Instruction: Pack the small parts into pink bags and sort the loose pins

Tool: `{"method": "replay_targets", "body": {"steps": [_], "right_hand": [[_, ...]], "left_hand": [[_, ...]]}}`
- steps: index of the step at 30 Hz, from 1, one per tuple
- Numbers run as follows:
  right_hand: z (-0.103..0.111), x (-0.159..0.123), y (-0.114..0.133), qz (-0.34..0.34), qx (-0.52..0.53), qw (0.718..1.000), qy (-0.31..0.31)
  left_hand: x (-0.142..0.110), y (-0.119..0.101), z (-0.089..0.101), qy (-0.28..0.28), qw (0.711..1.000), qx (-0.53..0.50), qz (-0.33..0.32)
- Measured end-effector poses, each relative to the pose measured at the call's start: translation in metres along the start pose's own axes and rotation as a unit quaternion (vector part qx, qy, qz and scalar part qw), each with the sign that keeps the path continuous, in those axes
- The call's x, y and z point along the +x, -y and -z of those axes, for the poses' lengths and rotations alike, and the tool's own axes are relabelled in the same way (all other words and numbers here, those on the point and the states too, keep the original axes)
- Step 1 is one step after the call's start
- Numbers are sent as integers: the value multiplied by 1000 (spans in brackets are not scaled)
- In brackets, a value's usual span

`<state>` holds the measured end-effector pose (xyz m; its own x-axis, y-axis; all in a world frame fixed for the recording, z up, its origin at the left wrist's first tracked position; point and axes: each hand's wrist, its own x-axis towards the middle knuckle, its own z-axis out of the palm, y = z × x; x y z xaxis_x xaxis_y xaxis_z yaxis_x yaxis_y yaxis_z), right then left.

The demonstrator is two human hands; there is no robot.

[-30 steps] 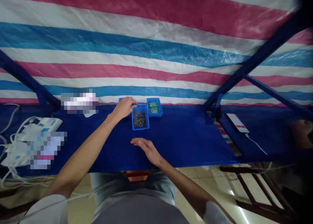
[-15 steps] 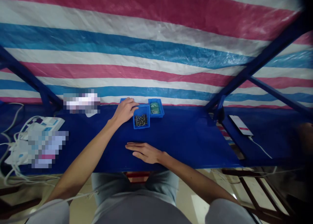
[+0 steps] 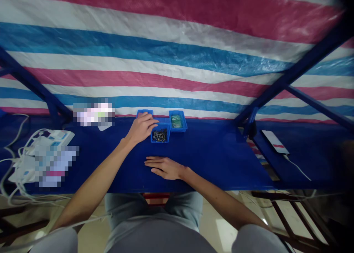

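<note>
Near the far edge of a blue table, three small blue boxes are set close together: a front box, a right box behind it, and a left box, partly hidden. At the left end, a white power strip is surrounded by tangled cables; two blurred items are also placed on that side. On the adjoining table, a phone is laid, plugged into a cord.

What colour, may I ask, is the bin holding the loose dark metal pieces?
The bin is blue, seen best in the head view.
</note>
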<state>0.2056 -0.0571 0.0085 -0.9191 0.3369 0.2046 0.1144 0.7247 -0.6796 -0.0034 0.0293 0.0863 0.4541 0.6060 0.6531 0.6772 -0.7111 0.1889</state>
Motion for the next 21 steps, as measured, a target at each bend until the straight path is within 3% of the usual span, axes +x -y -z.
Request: {"method": "replay_targets", "body": {"steps": [6, 21], "right_hand": [[2, 1, -6, 15, -33, 999, 9], [8, 1, -2, -9, 10, 1000, 0]], "left_hand": [[-14, -6, 1, -25, 999, -15, -13], [-24, -16, 4, -37, 999, 2, -29]]}}
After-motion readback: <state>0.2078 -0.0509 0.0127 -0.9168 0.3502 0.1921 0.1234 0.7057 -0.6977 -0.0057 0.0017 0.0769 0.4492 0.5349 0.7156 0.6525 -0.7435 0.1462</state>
